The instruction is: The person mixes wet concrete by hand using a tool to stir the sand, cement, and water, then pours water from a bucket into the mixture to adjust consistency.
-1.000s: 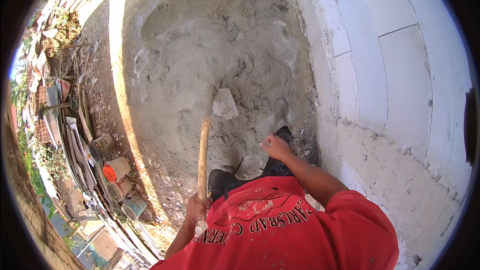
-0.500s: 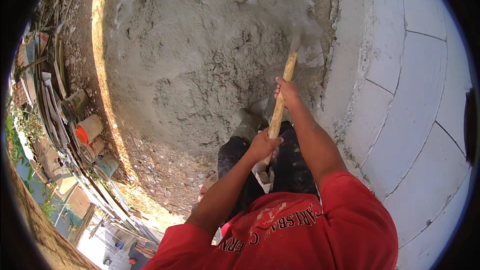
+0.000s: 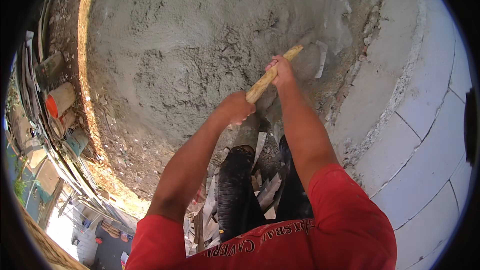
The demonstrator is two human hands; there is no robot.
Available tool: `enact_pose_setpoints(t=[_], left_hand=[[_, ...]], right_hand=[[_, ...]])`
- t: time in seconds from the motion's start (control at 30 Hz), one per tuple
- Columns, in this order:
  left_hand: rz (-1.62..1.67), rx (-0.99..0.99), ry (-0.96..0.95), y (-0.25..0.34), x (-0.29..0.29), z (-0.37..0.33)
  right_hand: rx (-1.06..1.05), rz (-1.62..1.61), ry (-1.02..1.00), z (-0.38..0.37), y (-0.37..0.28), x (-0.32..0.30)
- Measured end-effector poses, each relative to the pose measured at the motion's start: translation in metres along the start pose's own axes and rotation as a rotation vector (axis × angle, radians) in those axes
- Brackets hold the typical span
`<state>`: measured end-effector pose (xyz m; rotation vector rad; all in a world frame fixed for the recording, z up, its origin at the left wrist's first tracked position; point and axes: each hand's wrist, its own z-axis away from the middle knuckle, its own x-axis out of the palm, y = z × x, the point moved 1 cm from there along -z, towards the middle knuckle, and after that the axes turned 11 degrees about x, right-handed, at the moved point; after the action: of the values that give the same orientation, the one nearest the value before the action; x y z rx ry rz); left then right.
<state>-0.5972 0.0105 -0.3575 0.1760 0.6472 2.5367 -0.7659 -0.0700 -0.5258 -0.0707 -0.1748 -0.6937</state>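
Observation:
Both my hands are closed round a thick, pale wooden tool handle (image 3: 261, 86), which slants up to the right. My left hand (image 3: 237, 107) grips its near end, and my right hand (image 3: 283, 71) holds it closer to the far end. The head of the tool does not show clearly, so I cannot tell its kind. Beneath and ahead of my hands spreads grey wet concrete (image 3: 185, 35), rough and lumpy in the middle. A pale flat strip (image 3: 322, 59) shows in the concrete beyond the handle's far end.
Wood scraps and rubble (image 3: 267, 190) lie around my legs. A pale block wall (image 3: 420, 170) runs along the right, with a concrete ledge (image 3: 372, 100) beside it. On the left are a bucket with an orange inside (image 3: 60, 100), more buckets, and stacked boards (image 3: 65, 157).
My hands and the handle have swung; the handle now lies flatter, tilted further right. My left hand has moved up and left, away from my legs. The whole view has shifted.

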Motion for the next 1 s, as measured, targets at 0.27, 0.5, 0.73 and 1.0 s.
enact_pose_setpoints(t=[0.27, 0.5, 0.73, 1.0], left_hand=[[-0.623, -0.067, 0.271, 0.043, -0.161, 0.289], [-0.320, -0.205, 0.316, 0.028, -0.144, 0.369], [0.485, 0.036, -0.003, -0.084, 0.104, 0.097], [0.074, 0.021, -0.095, -0.100, 0.082, 0.019]], right_hand=[[0.266, -0.353, -0.238, 0.198, 0.172, 0.203], [0.276, -0.300, -0.301, 0.282, 0.237, 0.206], [-0.115, 0.337, 0.262, 0.070, 0.072, -0.070], [0.063, 0.230, 0.274, -0.014, 0.074, -0.115]])
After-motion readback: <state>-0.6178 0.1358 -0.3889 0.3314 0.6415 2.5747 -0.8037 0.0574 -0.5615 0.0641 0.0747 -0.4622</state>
